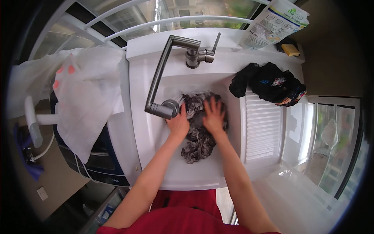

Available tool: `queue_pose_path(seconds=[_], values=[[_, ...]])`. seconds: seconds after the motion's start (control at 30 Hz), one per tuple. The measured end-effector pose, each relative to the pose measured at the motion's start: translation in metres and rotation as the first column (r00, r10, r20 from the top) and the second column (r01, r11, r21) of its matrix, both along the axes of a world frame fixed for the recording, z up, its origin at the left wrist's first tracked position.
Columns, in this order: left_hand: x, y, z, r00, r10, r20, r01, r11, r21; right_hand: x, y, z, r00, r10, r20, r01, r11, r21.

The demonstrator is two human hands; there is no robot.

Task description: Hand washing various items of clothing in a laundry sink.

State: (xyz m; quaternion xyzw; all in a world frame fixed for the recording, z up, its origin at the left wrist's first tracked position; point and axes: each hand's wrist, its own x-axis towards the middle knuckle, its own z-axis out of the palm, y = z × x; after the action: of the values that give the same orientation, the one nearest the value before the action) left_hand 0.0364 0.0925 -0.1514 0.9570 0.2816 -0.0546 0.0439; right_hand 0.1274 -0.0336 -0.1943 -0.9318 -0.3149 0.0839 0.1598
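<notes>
A wet, dark grey patterned cloth lies bunched in the white laundry sink. On its upper right part rests my right hand, palm down with fingers spread and slightly blurred. My left hand is at the cloth's left edge, just below the faucet's spray head, which hides some of its fingers. Water streams from that head onto the cloth. The faucet's jointed metal spout bends over the left side of the basin.
A black garment with coloured print is heaped at the upper right, above a ribbed washboard. Behind stand a liquid detergent pouch and a yellow soap bar. White plastic sheeting drapes over a dark-topped appliance on the left.
</notes>
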Motion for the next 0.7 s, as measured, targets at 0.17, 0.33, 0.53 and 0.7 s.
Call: queue_pose_path(seconds=[0.17,0.33,0.53,0.7], values=[[0.025,0.013,-0.052,0.978,0.026,0.205,0.058,0.918,-0.392,0.013,0.012,-0.023,0.935,0.35,-0.063,-0.354,0.93,-0.093],[0.015,0.03,-0.113,0.996,-0.016,0.087,0.053,0.891,-0.451,0.001,0.026,-0.023,0.993,0.118,0.011,-0.118,0.992,-0.038],[0.026,0.027,-0.084,0.996,-0.089,0.031,0.092,0.848,-0.523,-0.004,0.023,-0.005,0.979,-0.182,-0.092,0.178,0.983,-0.055],[-0.002,-0.007,-0.042,0.604,0.794,-0.061,-0.161,0.046,-0.986,0.024,-0.005,-0.044,0.95,-0.253,-0.181,0.285,0.941,0.183]])
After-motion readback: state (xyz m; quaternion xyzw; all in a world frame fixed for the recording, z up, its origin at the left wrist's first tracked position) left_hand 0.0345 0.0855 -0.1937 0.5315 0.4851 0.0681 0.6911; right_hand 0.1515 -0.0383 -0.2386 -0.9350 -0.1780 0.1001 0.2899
